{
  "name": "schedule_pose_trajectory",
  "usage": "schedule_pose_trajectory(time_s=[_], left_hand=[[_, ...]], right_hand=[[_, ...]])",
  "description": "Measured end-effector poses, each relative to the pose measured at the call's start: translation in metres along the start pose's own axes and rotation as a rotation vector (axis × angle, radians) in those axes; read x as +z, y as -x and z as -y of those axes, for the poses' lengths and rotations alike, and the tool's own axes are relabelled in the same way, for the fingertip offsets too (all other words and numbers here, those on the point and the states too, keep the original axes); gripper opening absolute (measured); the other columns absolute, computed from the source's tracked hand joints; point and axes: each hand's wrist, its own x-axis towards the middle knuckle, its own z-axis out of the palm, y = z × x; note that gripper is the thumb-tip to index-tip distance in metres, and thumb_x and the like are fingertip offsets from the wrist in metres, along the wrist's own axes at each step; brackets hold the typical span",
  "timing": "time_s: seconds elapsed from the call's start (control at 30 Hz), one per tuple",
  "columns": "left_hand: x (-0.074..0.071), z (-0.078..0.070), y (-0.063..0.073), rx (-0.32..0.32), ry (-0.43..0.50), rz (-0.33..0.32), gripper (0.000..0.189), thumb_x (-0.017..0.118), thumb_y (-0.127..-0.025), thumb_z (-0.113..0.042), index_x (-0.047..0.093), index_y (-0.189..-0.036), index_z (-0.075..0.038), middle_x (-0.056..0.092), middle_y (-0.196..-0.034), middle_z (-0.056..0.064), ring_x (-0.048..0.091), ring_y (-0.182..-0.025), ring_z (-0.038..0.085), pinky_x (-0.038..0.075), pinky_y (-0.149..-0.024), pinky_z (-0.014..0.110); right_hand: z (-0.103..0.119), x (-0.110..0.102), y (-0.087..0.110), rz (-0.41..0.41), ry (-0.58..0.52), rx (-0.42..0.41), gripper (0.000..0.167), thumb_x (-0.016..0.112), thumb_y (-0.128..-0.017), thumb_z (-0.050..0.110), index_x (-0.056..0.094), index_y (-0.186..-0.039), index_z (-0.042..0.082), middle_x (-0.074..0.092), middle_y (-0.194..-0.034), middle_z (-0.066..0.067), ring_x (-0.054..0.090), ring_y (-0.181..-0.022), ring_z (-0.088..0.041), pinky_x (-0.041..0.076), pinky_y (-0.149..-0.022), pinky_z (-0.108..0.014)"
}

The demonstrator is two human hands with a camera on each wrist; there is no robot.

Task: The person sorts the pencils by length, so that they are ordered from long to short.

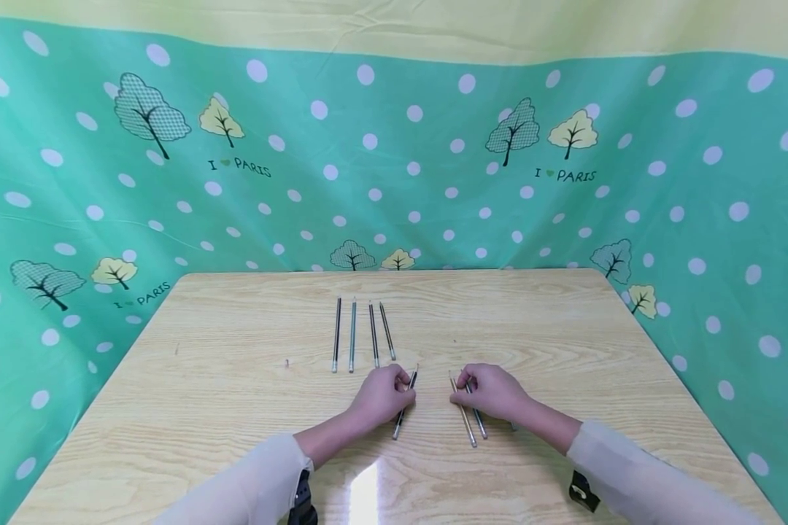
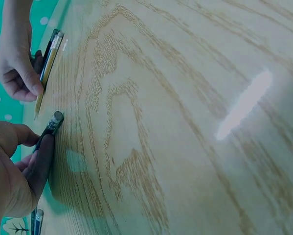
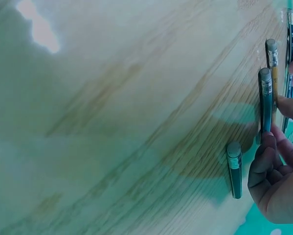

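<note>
My left hand (image 1: 382, 394) pinches a dark pencil (image 1: 400, 423) between thumb and fingers, its eraser end toward me and tilted close over the table. In the left wrist view the eraser (image 2: 57, 117) stands out past the fingertips. Just to the right, my right hand (image 1: 495, 390) holds a yellow pencil (image 1: 468, 426) and a dark teal pencil (image 1: 479, 423) side by side, thumb against the yellow one. Their upper parts are partly covered by the fingers. Another dark pencil (image 3: 235, 171) lies beside the right hand, mostly hidden under the wrist in the head view.
Several pencils lie in a loose row beyond the left hand, among them a blue one (image 1: 352, 335) and a dark one (image 1: 387, 332). A tiny pinkish bit (image 1: 287, 363) is left of them. A dotted green curtain (image 1: 394, 146) hangs behind the wooden table (image 1: 236, 321).
</note>
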Motion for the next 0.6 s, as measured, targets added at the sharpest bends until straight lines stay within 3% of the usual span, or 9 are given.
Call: schedule_pose_trajectory(time_s=[0.17, 0.4, 0.6], left_hand=[[-0.0010, 0.0023, -0.0004, -0.012, 0.080, 0.015, 0.018, 0.064, -0.078, -0.008, 0.060, -0.093, 0.002, 0.059, -0.069, 0.001, 0.050, -0.051, 0.007, 0.046, -0.045, 0.020], [-0.0039, 0.0020, 0.0011, -0.086, 0.247, 0.049, 0.021, 0.064, -0.081, -0.007, 0.058, -0.098, 0.004, 0.061, -0.078, 0.007, 0.052, -0.049, 0.010, 0.055, -0.046, 0.027], [-0.0033, 0.0043, 0.0004, -0.116, 0.279, 0.037, 0.022, 0.065, -0.081, -0.009, 0.059, -0.099, 0.003, 0.060, -0.079, 0.006, 0.053, -0.048, 0.009, 0.056, -0.046, 0.028]], right_hand=[[0.0019, 0.0005, 0.0007, -0.001, 0.020, -0.002, 0.020, 0.076, -0.076, 0.030, 0.060, -0.075, 0.017, 0.051, -0.063, 0.006, 0.043, -0.056, -0.010, 0.032, -0.048, -0.020], [0.0036, 0.0009, -0.0009, -0.002, 0.030, 0.020, 0.021, 0.075, -0.077, 0.029, 0.059, -0.067, 0.017, 0.052, -0.060, 0.006, 0.043, -0.053, -0.009, 0.032, -0.047, -0.020], [0.0034, 0.0005, -0.0018, 0.006, -0.030, 0.036, 0.020, 0.074, -0.076, 0.025, 0.060, -0.066, 0.015, 0.053, -0.059, 0.005, 0.044, -0.052, -0.008, 0.034, -0.047, -0.020]])
